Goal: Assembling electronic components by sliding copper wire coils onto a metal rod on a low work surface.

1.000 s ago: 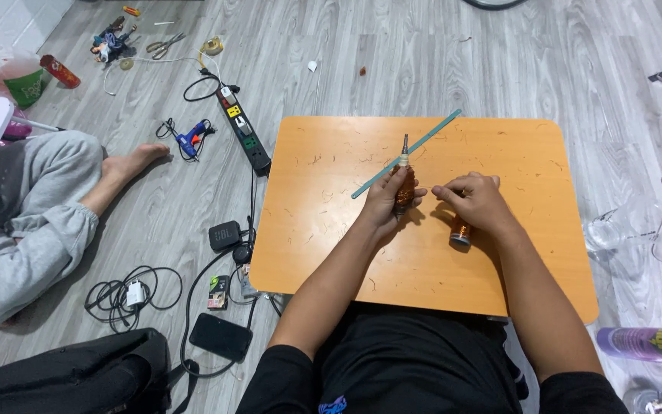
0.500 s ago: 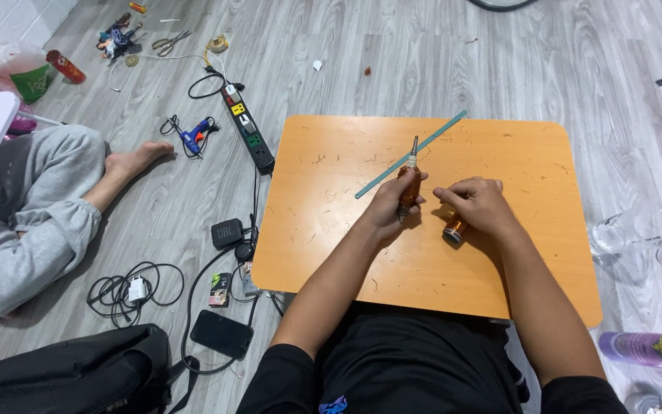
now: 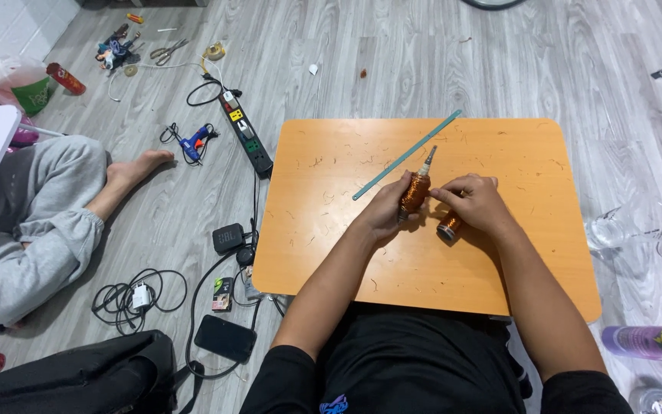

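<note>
Since a moment ago your hands have barely shifted over the orange table (image 3: 331, 230), both forearms reaching in from below and meeting near its middle. Your left hand (image 3: 383, 215) curls its fingers around the copper-wound rod (image 3: 415, 192), which points up and away with its grey tip bare above your thumb. Your right hand (image 3: 478, 205) pinches toward that rod, with the copper wire spool (image 3: 449, 225) lying under its palm, touching the tabletop, just below the teal strip (image 3: 406, 156).

The person wears a black short-sleeved shirt, its sleeves ending above the elbows. Both forearms and both hands are bare, without gloves. A small blue marking shows on the black clothing near the bottom edge.
</note>
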